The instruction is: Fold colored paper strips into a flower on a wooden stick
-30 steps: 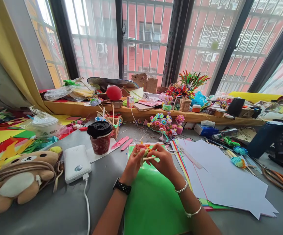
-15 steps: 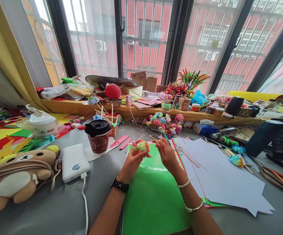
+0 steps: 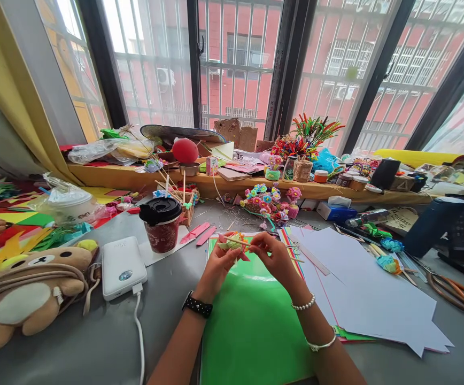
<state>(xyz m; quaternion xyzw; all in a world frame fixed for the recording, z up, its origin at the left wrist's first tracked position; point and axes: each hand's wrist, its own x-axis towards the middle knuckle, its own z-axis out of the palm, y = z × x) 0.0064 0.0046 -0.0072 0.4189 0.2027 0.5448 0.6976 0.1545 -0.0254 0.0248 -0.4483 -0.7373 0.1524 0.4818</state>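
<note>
right hand [image 3: 272, 258] closer, stick [image 3: 240, 243] now over paper flower [image 3: 237, 236]

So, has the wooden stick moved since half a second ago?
Yes: the stick now reaches farther left, nearer the pink strips lying on the table.

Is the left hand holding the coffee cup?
No, the left hand holds folded colourful paper, and the coffee cup stands apart from it.

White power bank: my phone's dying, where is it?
Head view, left: the power bank lies on the grey table between the plush bear and red cup.
</note>
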